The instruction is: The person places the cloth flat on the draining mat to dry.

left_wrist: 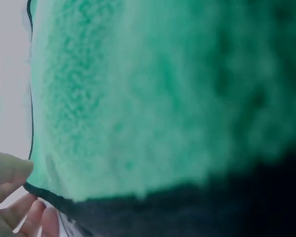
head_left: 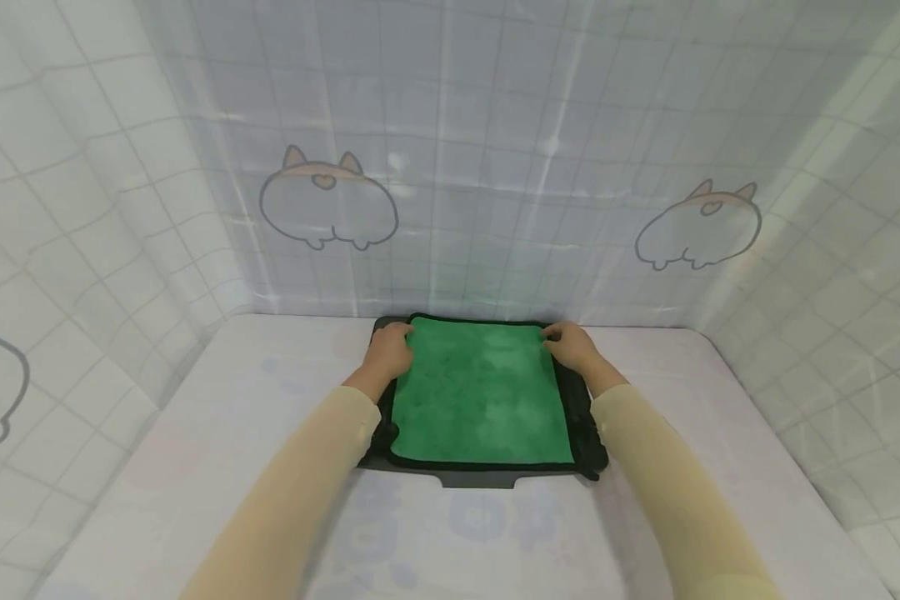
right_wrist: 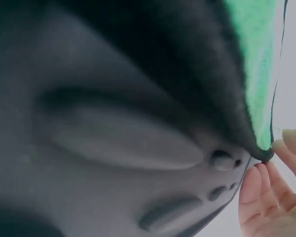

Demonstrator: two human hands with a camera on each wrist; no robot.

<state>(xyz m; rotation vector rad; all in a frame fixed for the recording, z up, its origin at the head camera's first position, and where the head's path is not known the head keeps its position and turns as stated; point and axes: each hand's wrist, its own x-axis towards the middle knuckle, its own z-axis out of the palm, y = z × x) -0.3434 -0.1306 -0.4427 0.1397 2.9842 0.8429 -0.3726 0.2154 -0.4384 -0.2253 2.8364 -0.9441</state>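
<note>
A green fleecy cloth [head_left: 483,392] with a black border is spread over a dark grey tray-like base [head_left: 477,480]. My left hand [head_left: 390,348] is at the cloth's far left corner; in the left wrist view the thumb [left_wrist: 12,169] and fingers pinch that corner's black edge. At the far right corner, my right hand [head_left: 570,346] pinches the border between thumb and fingertips [right_wrist: 251,185]. Moulded raised ovals [right_wrist: 133,138] show on the grey base beside the cloth in the right wrist view. Most of the base is hidden under the cloth.
The base lies on a pale, faintly patterned table surface [head_left: 270,442]. Right behind it rises a gridded white curtain-like wall [head_left: 480,192] with animal drawings. Similar gridded walls stand at the left [head_left: 67,208] and the right [head_left: 847,275].
</note>
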